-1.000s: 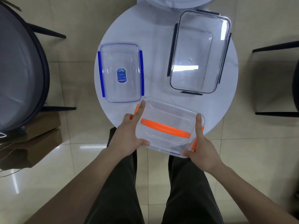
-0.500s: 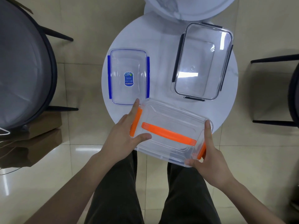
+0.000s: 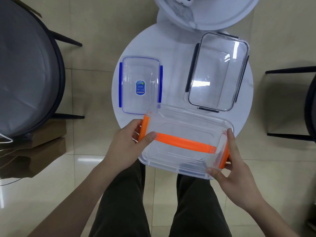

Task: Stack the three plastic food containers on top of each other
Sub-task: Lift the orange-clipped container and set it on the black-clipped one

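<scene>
A clear container with orange clips and an orange handle (image 3: pixel 183 142) is held over the near edge of the round white table (image 3: pixel 172 53). My left hand (image 3: pixel 126 144) grips its left end by the orange clip, and my right hand (image 3: pixel 234 166) grips its right end. It is tilted and seems lifted off the table. A smaller clear container with blue clips and a blue sticker (image 3: pixel 140 85) lies on the table's left. A larger clear container with black clips (image 3: pixel 217 72) lies on the right.
A second white round table (image 3: pixel 210 12) with a white device on it overlaps the far side. A grey round chair (image 3: pixel 25 65) stands left, over brown boxes (image 3: pixel 34 151). Black chair legs (image 3: pixel 290 103) show at right. My legs are below the table edge.
Both hands have pulled the orange-clipped container toward me and raised it off the table edge. My left fingers now wrap the orange clip. The other two containers have not moved.
</scene>
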A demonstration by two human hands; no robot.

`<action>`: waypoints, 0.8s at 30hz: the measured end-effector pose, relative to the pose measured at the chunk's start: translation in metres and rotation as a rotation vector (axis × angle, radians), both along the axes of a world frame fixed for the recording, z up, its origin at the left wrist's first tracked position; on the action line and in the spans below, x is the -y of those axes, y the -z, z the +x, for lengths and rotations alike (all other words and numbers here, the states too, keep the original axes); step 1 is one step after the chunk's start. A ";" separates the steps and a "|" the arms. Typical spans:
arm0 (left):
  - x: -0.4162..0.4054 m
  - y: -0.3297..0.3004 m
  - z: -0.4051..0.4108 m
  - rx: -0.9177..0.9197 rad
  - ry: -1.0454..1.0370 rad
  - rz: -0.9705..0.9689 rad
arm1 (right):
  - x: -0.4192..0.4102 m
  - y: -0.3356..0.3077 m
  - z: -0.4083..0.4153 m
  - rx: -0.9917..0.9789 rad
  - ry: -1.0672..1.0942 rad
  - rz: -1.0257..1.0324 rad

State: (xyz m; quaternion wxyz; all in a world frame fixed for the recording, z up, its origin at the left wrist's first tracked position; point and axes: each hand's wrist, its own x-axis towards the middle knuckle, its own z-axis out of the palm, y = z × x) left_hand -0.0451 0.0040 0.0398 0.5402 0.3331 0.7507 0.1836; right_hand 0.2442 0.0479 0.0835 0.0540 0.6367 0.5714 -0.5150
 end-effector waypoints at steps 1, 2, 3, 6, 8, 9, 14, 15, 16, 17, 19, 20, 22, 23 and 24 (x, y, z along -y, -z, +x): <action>0.001 0.000 0.000 0.020 -0.024 0.002 | -0.001 -0.001 0.000 -0.024 0.026 0.017; 0.000 0.000 0.000 0.040 -0.048 0.003 | -0.003 -0.002 0.001 -0.046 0.058 0.042; -0.001 -0.002 0.000 0.057 -0.068 -0.001 | -0.005 -0.003 0.002 -0.059 0.093 0.065; -0.006 -0.009 0.003 0.098 -0.130 -0.016 | -0.014 -0.006 0.005 -0.092 0.169 0.103; -0.009 -0.014 0.005 0.126 -0.161 -0.025 | -0.021 -0.008 0.006 -0.114 0.186 0.130; -0.011 -0.017 0.006 0.154 -0.189 -0.026 | -0.024 -0.009 0.006 -0.119 0.190 0.142; -0.019 -0.023 0.006 0.295 -0.303 -0.056 | -0.033 -0.013 0.004 -0.136 0.296 0.179; -0.021 -0.024 0.007 0.317 -0.323 -0.068 | -0.034 -0.013 0.003 -0.144 0.332 0.190; -0.022 -0.024 0.008 0.333 -0.343 -0.080 | -0.036 -0.013 0.002 -0.155 0.371 0.198; -0.023 -0.024 0.009 0.342 -0.360 -0.090 | -0.037 -0.014 0.002 -0.169 0.411 0.202; -0.025 -0.025 0.013 0.348 -0.387 -0.102 | -0.038 -0.013 0.001 -0.212 0.509 0.193; -0.025 -0.025 0.015 0.351 -0.403 -0.106 | -0.037 -0.013 -0.001 -0.232 0.556 0.182; -0.026 -0.024 0.019 0.354 -0.432 -0.112 | -0.036 -0.012 -0.003 -0.250 0.626 0.155; -0.027 -0.024 0.020 0.356 -0.442 -0.113 | -0.035 -0.011 -0.004 -0.265 0.660 0.135; -0.028 -0.024 0.022 0.361 -0.449 -0.114 | -0.034 -0.010 -0.006 -0.287 0.702 0.102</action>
